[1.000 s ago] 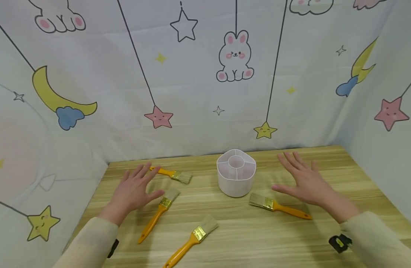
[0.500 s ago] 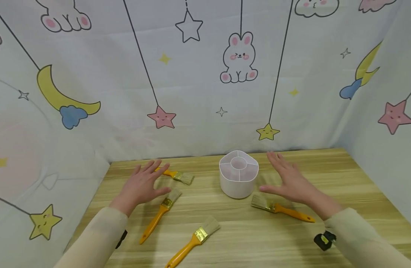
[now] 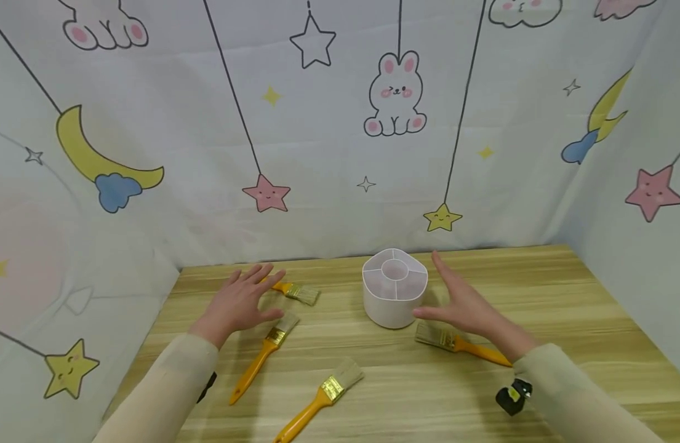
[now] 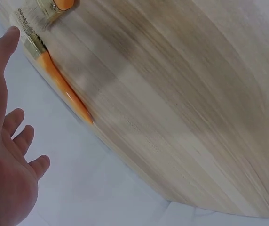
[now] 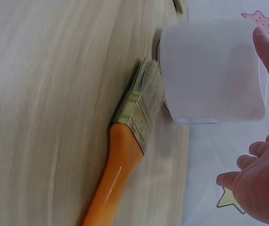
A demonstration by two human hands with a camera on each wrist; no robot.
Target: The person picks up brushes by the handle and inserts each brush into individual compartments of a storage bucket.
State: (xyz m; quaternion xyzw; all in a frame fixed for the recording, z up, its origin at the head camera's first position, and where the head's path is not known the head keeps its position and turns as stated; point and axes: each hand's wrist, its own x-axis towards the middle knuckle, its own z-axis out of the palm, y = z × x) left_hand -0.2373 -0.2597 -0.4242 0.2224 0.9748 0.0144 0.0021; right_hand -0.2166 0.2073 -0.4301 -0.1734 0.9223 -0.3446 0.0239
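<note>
A white round-cornered organizer (image 3: 392,311), split into compartments round a central ring, stands towards the back of the table. My right hand (image 3: 469,311) is at its right side, thumb and fingers spread and holding nothing; whether the thumb touches the wall I cannot tell. Below that hand lies a paintbrush (image 5: 120,155) with an orange handle, bristles towards the organizer. My left hand (image 3: 237,307) hovers with spread fingers over the left side, partly hiding the handle of the back paintbrush (image 3: 302,293). Another paintbrush (image 3: 256,366) lies just nearer, its bristles by the left thumb.
One more orange-handled paintbrush (image 3: 317,400) lies at the front middle of the wood-grain table (image 3: 406,394). White curtains (image 3: 328,135) printed with rabbits, stars and moons hang behind the table and along both sides.
My right hand has moved left, from over the right paintbrush to beside the organizer. The left hand has shifted slightly right. The paintbrushes and organizer stay put on the table.
</note>
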